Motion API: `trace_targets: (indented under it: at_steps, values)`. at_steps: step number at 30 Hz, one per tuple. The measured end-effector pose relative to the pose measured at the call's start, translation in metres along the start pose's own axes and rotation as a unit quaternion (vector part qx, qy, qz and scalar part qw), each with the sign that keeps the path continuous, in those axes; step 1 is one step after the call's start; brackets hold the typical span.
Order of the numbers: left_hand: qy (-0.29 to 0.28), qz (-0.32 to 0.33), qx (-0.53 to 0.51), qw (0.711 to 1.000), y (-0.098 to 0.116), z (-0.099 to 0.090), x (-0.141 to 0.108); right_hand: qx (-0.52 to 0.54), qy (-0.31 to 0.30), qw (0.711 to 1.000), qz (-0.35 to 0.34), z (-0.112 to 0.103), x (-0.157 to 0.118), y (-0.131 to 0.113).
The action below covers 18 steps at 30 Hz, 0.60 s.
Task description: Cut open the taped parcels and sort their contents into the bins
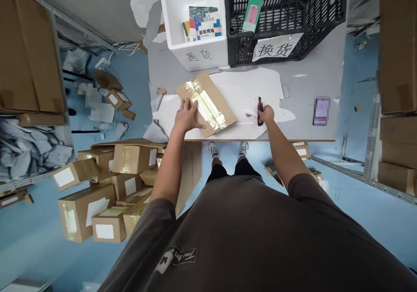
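A flat cardboard carton (217, 100) lies askew on a white sheet (254, 88) with ragged edges, which covers part of the grey tabletop (329, 77). Shiny yellowish packing tape (208, 105) runs lengthwise over the carton's upper face, crinkled at both ends, with a dark line along its middle.

The left hand (187, 117) rests on the carton's left side, its fingers and thumb spread wide and gripping nothing. To the carton's right, and apart from it, the right hand (267, 113) is closed around a red-and-black utility knife (259, 112). The knife points away from the person; whether its blade is out is too small to tell. Between the carton and the knife lies a small brown scrap (250, 115).

Just beyond the carton stands a white foam box (208, 57), handwritten 退货 on its near wall, with several books (205, 27) inside. Beyond the carton and to its right, touching the foam box, is a black plastic crate (241, 51). A paper sign (276, 48) reading 换货 hangs on its near side, and a green box (252, 14) with a pink panel leans inside it.

Well to the carton's right, near the tabletop's edge, lies a purple rectangular object (322, 111), too blurred to identify. To the carton's left and nearer the person, below the tabletop, taped shipping boxes (130, 183) with white labels are piled up.
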<state>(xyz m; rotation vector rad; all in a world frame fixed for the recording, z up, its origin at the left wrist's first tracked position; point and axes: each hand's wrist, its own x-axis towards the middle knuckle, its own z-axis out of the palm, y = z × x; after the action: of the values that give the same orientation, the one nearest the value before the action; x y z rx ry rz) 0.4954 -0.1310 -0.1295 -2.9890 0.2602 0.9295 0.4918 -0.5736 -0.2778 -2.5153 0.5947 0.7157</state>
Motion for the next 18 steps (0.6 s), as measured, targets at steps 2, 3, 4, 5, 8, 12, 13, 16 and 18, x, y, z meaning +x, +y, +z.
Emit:
trace_targets:
  at_steps: [2, 3, 4, 5, 8, 12, 13, 16, 18]
  values:
    - [0.009, 0.007, -0.009, 1.000, -0.004, -0.007, 0.001, 0.016, 0.020, 1.000, -0.008, -0.011, -0.005, -0.006]
    - [0.017, 0.009, -0.013, 1.000, -0.006, -0.011, 0.003, 0.021, 0.033, 0.999, -0.014, -0.020, -0.008, -0.012]
    - [0.025, 0.011, -0.017, 0.999, -0.010, -0.015, 0.005, 0.025, 0.048, 0.998, -0.023, -0.028, -0.012, -0.020]
    - [0.030, 0.012, -0.021, 0.999, -0.013, -0.019, 0.009, 0.027, 0.065, 0.997, -0.035, -0.037, -0.017, -0.033]
    - [0.024, 0.020, -0.035, 0.999, -0.022, -0.025, 0.022, 0.058, 0.085, 0.990, -0.096, -0.056, -0.036, -0.091]
    - [0.017, 0.021, -0.063, 0.998, -0.024, -0.024, 0.030, 0.079, 0.006, 0.969, -0.232, -0.048, -0.072, -0.202]
    - [0.018, 0.017, -0.071, 0.997, -0.023, -0.023, 0.030, 0.052, -0.004, 0.964, -0.260, -0.041, -0.082, -0.229]
    - [0.031, 0.022, -0.087, 0.995, -0.020, -0.022, 0.029, -0.047, -0.021, 0.957, -0.284, -0.020, -0.108, -0.294]
    - [0.032, 0.029, -0.096, 0.994, -0.021, -0.022, 0.028, -0.105, -0.027, 0.960, -0.258, -0.010, -0.118, -0.318]
